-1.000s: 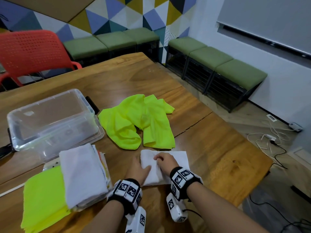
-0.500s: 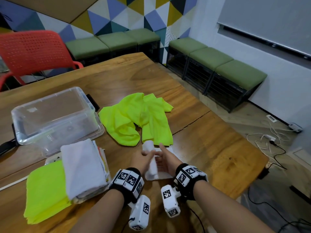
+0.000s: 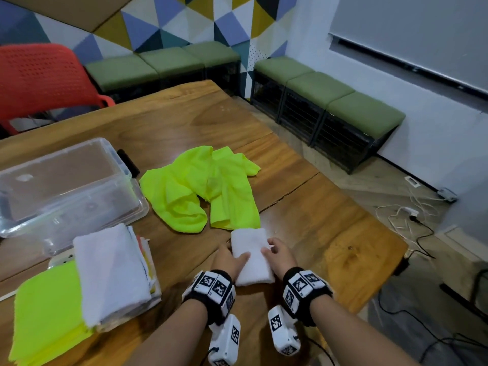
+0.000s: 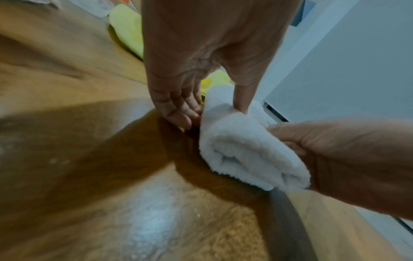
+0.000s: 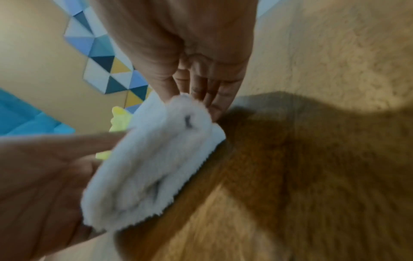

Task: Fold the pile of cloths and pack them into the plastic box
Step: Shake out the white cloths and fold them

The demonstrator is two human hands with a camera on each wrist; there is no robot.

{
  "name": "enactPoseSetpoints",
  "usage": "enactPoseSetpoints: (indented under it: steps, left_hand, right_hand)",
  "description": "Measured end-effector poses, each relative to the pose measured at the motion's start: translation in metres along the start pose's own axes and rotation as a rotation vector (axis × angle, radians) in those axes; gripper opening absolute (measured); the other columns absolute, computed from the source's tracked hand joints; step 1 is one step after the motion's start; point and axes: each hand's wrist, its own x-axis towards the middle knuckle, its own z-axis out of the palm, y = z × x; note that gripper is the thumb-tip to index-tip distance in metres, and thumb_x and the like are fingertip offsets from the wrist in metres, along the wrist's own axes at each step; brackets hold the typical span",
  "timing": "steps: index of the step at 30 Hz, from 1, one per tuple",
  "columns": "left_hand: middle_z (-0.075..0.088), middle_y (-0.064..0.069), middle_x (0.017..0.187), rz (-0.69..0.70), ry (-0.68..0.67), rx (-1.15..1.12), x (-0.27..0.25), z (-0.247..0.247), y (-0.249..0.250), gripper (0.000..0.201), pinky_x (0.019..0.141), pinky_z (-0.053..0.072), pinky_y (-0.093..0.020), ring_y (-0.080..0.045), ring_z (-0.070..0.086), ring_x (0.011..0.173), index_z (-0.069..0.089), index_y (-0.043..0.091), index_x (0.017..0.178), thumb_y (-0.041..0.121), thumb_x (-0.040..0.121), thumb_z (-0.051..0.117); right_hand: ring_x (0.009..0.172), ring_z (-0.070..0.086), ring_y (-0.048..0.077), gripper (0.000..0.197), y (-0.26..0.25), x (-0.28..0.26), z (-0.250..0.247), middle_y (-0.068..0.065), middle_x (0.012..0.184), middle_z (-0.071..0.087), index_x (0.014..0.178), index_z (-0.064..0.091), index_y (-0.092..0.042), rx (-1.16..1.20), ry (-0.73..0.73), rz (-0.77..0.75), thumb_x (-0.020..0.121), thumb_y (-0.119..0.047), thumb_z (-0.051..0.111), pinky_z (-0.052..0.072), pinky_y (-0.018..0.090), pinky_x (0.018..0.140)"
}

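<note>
On the wooden bench, near its front edge, a small folded white terry cloth lay between both hands. The left hand pinched its left side, thumb on top, and the right hand gripped its right side. The clear plastic box stood well apart at the left, beyond a stack of folded cloths.

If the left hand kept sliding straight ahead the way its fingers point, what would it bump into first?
Probably the crumpled yellow cloth. The left hand points away from the person along the white towel, and the yellow cloth lies just beyond on the table. Depth is unclear.
</note>
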Motion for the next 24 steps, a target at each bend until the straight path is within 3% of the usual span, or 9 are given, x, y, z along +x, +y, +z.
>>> enactPoseSetpoints:
  steps: [2,4,6,8,13,15,18,22,24]
  left_hand:
    - [0.061,-0.014,0.122,0.017,-0.018,-0.035,0.003,0.007,0.0,0.056,0.094,0.048,-0.033,-0.028,0.06,0.11,0.052,0.002,0.123,0.025,0.076,0.073]
    - [0.064,-0.016,0.119,0.06,-0.016,-0.062,0.002,0.013,0.002,0.056,0.093,0.05,-0.037,-0.028,0.061,0.108,0.056,0.003,0.119,0.025,0.07,0.075]
    - [0.064,-0.015,0.117,0.104,0.001,-0.06,0.001,0.018,0.008,0.049,0.088,0.049,-0.031,-0.029,0.06,0.106,0.055,0.004,0.12,0.017,0.075,0.069]
    - [0.062,-0.017,0.116,0.117,-0.007,-0.1,-0.001,0.022,0.014,0.045,0.088,0.049,-0.034,-0.031,0.059,0.105,0.05,0.004,0.122,0.011,0.08,0.062]
    - [0.057,-0.012,0.117,0.155,-0.051,-0.234,-0.008,0.018,0.024,0.067,0.095,0.047,-0.04,-0.03,0.057,0.108,0.039,0.008,0.127,0.031,0.067,0.059]
    - [0.057,-0.014,0.12,0.199,-0.065,-0.286,-0.011,0.012,0.029,0.065,0.094,0.047,-0.04,-0.028,0.058,0.106,0.041,0.004,0.126,0.035,0.073,0.063]
    - [0.055,-0.02,0.125,0.23,0.045,-0.312,-0.018,-0.003,0.032,0.06,0.096,0.046,-0.042,-0.032,0.056,0.111,0.039,0.003,0.131,0.028,0.083,0.065]
    - [0.049,-0.02,0.129,0.308,0.212,-0.343,-0.038,-0.047,0.031,0.07,0.099,0.045,-0.044,-0.035,0.053,0.116,0.016,0.018,0.144,0.007,0.088,0.056]
    - [0.043,-0.018,0.136,0.37,0.302,-0.216,-0.052,-0.082,0.022,0.065,0.104,0.039,-0.036,-0.033,0.047,0.123,0.02,0.022,0.146,0.004,0.09,0.049]
  right_hand:
    - [0.095,0.055,0.023,0.028,-0.001,-0.001,0.0,0.012,0.108,0.06,0.121,0.055,-0.007,-0.088,0.022,-0.028,0.094,-0.014,0.048,0.04,0.025,0.077]
    - [0.105,0.056,0.027,0.03,-0.002,-0.002,0.001,0.013,0.12,0.057,0.123,0.054,-0.008,-0.157,0.043,-0.032,0.096,-0.016,0.044,0.038,0.025,0.079]
    - [0.106,0.054,0.03,0.03,-0.002,-0.001,0.003,0.017,0.122,0.05,0.122,0.054,-0.007,-0.209,0.041,-0.038,0.098,-0.019,0.041,0.038,0.026,0.082]
    - [0.108,0.053,0.03,0.032,-0.001,-0.002,0.003,0.017,0.124,0.048,0.124,0.051,-0.005,-0.23,0.037,-0.041,0.099,-0.021,0.038,0.038,0.027,0.084]
    - [0.107,0.054,0.025,0.036,-0.003,-0.008,-0.003,0.013,0.123,0.055,0.132,0.04,-0.011,0.087,0.093,-0.033,0.101,-0.027,0.034,0.042,0.029,0.086]
    - [0.108,0.053,0.025,0.034,-0.008,-0.014,-0.004,0.008,0.116,0.054,0.128,0.042,-0.012,0.195,0.067,-0.058,0.102,-0.03,0.03,0.041,0.029,0.088]
    - [0.101,0.05,0.02,0.035,-0.026,-0.025,0.0,0.005,0.113,0.048,0.134,0.036,-0.011,0.28,0.052,-0.127,0.102,-0.024,0.032,0.037,0.026,0.083]
    - [0.093,0.052,0.025,0.049,-0.068,-0.042,0.024,0.01,0.113,0.047,0.139,0.025,-0.017,0.299,0.008,-0.256,0.093,-0.014,0.043,0.044,0.032,0.077]
    - [0.095,0.056,0.028,0.049,-0.094,-0.056,0.049,0.013,0.113,0.052,0.14,0.025,-0.019,0.242,-0.034,-0.362,0.094,-0.008,0.04,0.047,0.035,0.08]
